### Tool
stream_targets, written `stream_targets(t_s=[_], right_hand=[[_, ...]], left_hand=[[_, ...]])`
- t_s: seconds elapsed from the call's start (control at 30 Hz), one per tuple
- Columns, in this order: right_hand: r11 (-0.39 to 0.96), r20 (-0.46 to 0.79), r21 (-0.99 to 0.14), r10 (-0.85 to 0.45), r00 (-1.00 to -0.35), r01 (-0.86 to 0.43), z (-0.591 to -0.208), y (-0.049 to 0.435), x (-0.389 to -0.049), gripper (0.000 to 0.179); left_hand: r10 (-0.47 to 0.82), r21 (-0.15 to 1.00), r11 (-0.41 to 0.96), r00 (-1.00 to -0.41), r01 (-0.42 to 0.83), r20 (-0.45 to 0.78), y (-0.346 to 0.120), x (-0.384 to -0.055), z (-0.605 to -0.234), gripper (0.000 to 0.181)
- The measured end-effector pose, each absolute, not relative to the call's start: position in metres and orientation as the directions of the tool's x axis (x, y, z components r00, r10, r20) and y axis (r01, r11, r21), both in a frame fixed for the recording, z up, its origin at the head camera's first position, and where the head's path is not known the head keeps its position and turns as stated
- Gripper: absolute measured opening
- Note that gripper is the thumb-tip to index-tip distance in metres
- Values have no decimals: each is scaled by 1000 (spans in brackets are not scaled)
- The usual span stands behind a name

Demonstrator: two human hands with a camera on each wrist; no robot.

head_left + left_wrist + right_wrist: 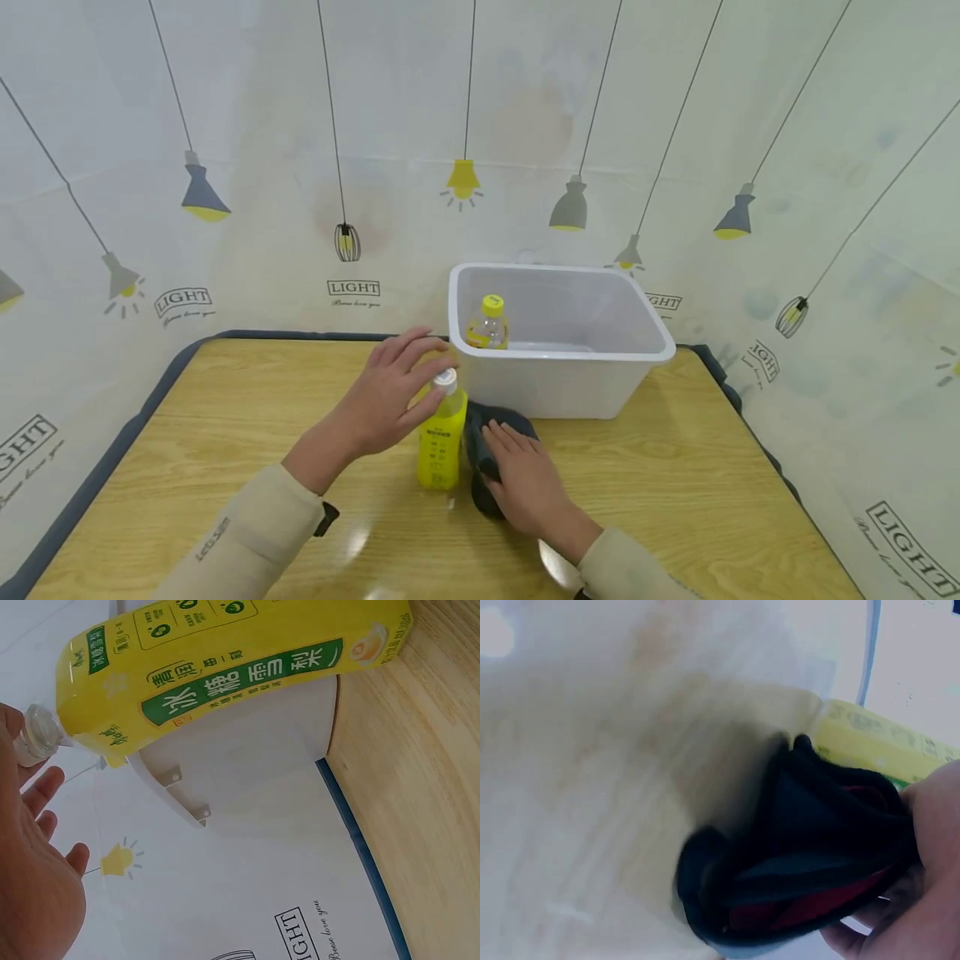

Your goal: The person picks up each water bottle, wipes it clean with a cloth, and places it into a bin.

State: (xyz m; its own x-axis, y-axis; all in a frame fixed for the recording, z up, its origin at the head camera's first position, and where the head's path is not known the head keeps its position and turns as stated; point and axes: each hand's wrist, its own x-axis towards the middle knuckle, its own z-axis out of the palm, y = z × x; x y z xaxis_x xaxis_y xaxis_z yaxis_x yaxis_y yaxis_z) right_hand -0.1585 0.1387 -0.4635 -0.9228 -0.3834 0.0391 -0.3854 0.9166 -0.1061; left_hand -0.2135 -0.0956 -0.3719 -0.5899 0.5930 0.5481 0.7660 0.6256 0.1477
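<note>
My left hand (388, 398) pinches the white cap (446, 380) of an upright bottle (441, 454) with a bright yellow label. Green panels with characters run along that label (247, 675) in the left wrist view. Close to the bottle's right side, my right hand (527, 483) grips a dark fabric pouch-like piece (507, 417). Its folds are bunched under the hand, and red lining (821, 900) shows between thick dark edges in the right wrist view. The exact kind of this fabric piece is unclear.
Behind the hands stands a white plastic bin (555, 383). Inside it, at the left, is another bottle (492, 325) with a yellow cap. The wood-grain table (247, 433) ends at a dark border against a white wall covering (405, 108) printed with lamps.
</note>
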Motion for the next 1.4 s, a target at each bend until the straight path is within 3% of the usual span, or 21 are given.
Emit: stream_targets(t_s=[0.33,0.7,1.1,1.4], right_hand=[[903,146,-229,-339,-930,-365,-447,149,-164,58],[862,279,-322,-307,-910,-390,-433,149,-165,51],[818,373,-386,-285,-883,-427,-421,151,-162,49],[785,473,-391,-277,-837,-480,-409,150,-161,47]], left_hand=[[561,138,628,-568,766,603,-95,-219,-375,51],[464,165,723,-648,671,604,-88,-213,-366,46],[514,164,652,-590,740,622,-88,-214,-365,26],[577,182,610,-590,771,565,-91,-212,-365,33]])
